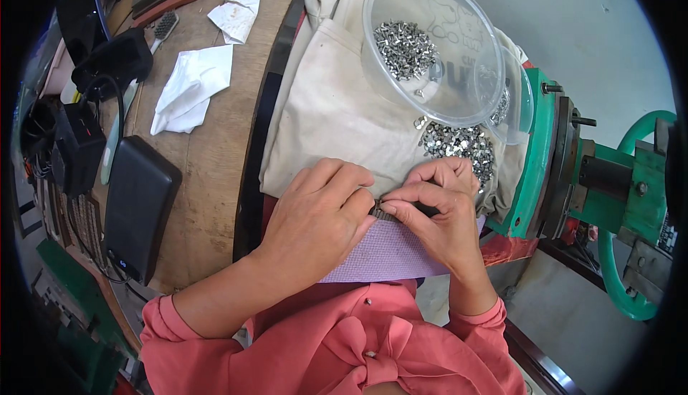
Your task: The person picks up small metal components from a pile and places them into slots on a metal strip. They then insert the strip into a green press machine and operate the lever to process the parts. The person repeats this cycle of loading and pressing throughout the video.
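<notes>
My left hand (315,219) is closed, its thumb and fingertips curled at a small dark ridged strip (385,215) by the edge of the lilac woven cloth (390,252). From the other side my right hand (441,212) pinches thumb and forefinger together at the same strip. What lies between the right fingertips is too small and covered to make out. Just beyond the right hand, a heap of small shiny metal pieces (462,148) rests on the beige cloth (337,108). A clear round plastic tub (459,98) behind it holds many small metal pins (405,50).
A second clear container (519,101) with small metal bits stands right of the tub. Green machinery (534,151) with a green handwheel (605,252) is at the right. On the wooden table (208,180) at left lie a black power bank (142,205), white paper (192,87) and a brush (165,28).
</notes>
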Available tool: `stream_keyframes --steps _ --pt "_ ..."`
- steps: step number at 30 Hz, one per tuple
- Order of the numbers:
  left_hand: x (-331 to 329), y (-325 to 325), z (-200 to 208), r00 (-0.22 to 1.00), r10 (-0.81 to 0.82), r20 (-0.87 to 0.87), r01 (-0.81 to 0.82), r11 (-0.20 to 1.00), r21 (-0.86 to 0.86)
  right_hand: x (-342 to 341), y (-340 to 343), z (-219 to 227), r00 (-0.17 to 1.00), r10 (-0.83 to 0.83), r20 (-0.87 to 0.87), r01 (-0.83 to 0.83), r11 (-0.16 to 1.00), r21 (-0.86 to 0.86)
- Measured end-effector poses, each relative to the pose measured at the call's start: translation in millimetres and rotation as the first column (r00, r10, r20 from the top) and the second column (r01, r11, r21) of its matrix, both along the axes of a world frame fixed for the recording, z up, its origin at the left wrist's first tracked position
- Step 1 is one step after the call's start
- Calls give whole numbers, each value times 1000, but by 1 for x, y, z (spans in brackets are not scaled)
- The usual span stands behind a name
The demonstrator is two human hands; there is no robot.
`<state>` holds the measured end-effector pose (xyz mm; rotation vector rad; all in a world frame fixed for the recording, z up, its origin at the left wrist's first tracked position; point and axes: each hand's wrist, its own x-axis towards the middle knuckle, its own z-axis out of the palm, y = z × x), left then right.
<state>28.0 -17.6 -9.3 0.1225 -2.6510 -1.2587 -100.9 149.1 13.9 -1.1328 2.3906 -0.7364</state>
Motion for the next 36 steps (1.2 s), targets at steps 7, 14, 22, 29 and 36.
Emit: stream_keyframes --steps 7,14,22,29,36 --pt "-1 1 0 1000 0 -16 -1 1000 -8 1 -2 2 1000 -9 -27 9 1000 17" --pt "0 1 2 1000 -5 5 5 1000 -14 -3 3 1 999 9 -48 -9 1000 -1" --pt "1 1 1 1000 7 0 -7 1000 -18 -2 4 6 997 4 -71 -2 999 36" --pt "0 1 2 1000 5 1 -5 1000 -15 -1 4 5 999 -13 -49 15 999 35" --pt "-1 1 3 1000 1 -2 -1 1000 -17 -3 17 4 997 -31 -73 36 998 56"
